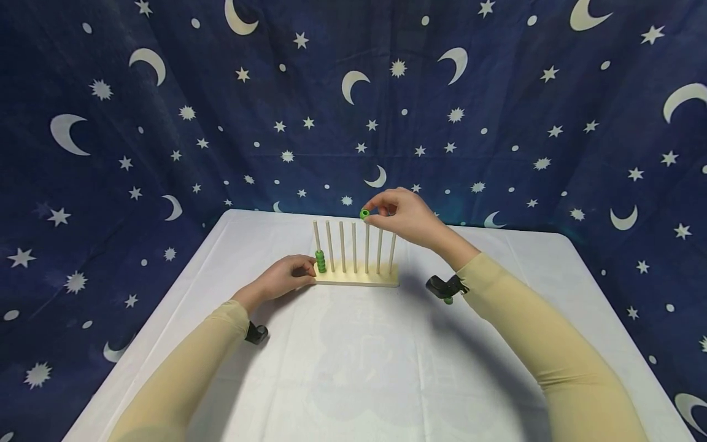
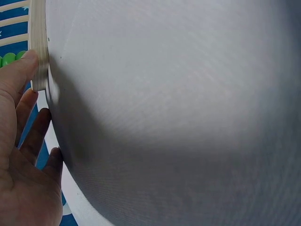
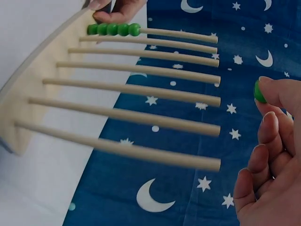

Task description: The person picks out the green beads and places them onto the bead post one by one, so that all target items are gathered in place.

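Note:
A pale wooden base (image 1: 356, 279) with a row of several upright pegs stands towards the back of the table. Green beads (image 1: 321, 261) are stacked on its leftmost peg; the other pegs carry none. My left hand (image 1: 287, 273) grips the left end of the base, the thumb on its near side in the left wrist view. Between thumb and forefinger my right hand (image 1: 405, 215) pinches a green bead (image 1: 364, 213), its hole showing. That bead is up near the peg tops, and in the right wrist view it is apart from them.
On the table right of the base, another green piece (image 1: 448, 300) is partly hidden by the black wrist camera (image 1: 442, 286). A white cloth (image 1: 353, 356) covers the table. A dark blue curtain (image 1: 309, 80) with moons and stars hangs behind and at both sides.

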A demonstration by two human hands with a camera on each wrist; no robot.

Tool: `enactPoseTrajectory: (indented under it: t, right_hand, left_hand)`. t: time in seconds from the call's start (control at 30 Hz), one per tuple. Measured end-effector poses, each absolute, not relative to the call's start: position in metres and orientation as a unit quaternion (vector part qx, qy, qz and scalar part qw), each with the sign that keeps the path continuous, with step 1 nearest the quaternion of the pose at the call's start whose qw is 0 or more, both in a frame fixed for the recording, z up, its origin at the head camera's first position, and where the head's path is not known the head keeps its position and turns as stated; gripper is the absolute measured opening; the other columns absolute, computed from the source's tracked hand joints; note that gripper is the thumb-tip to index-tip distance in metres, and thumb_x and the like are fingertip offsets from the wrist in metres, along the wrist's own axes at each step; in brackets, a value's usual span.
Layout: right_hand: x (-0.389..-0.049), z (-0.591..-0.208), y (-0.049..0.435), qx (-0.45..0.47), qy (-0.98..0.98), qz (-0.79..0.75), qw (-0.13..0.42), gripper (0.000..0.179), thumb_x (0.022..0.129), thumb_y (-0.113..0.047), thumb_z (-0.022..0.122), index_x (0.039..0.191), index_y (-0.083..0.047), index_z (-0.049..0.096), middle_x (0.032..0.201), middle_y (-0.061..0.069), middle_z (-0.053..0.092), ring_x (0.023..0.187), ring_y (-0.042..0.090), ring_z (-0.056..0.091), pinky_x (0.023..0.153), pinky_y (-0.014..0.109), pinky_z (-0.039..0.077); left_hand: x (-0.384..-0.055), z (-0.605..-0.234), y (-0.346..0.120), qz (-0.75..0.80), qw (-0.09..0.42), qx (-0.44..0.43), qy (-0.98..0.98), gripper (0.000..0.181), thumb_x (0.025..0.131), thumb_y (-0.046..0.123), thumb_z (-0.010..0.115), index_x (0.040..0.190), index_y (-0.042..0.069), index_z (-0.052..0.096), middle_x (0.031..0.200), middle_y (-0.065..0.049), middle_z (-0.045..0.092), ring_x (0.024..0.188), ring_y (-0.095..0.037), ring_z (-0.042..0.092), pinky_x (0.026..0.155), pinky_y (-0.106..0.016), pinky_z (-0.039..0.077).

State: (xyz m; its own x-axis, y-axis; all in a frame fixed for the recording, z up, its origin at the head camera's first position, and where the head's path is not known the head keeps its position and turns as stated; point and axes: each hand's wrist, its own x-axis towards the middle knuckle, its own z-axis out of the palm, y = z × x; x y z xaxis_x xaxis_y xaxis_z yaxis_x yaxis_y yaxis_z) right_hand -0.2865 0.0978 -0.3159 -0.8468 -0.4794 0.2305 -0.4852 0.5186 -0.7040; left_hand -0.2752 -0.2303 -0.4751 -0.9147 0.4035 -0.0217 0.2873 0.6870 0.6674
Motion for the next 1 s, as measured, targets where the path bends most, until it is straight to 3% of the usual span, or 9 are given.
enactPoseTrajectory:
  t: [0.4,1.0]
  right_hand:
    - [-0.302,-0.317,0.067,0.326,-0.85,0.412,-0.027,0.02,0.094,-0.027,0.076,0.111,-0.017,0.076,0.084,0.006,0.057,0.075,0.02,0.05,0.065,0.036,0.041]
    - [-0.319,-0.316,0.026,0.357,-0.862,0.355,-0.058,0.024,0.099,-0.03,0.07,0.119,-0.019,0.076,0.094,0.0,0.064,0.088,0.019,0.051,0.071,0.034,0.045]
  left_hand:
    - [-0.275,-0.477,-0.23,0.337,0.08,0.189,0.919,0.008,0.095,0.02,0.076,0.098,0.018,0.068,0.145,-0.013,0.057,0.139,-0.033,0.048,0.118,-0.049,0.033]
    - [-0.277,-0.477,-0.232,0.343,0.077,0.197,0.915,0.008,0.095,0.02,0.076,0.098,0.018,0.069,0.144,-0.013,0.058,0.139,-0.032,0.048,0.118,-0.049,0.033]
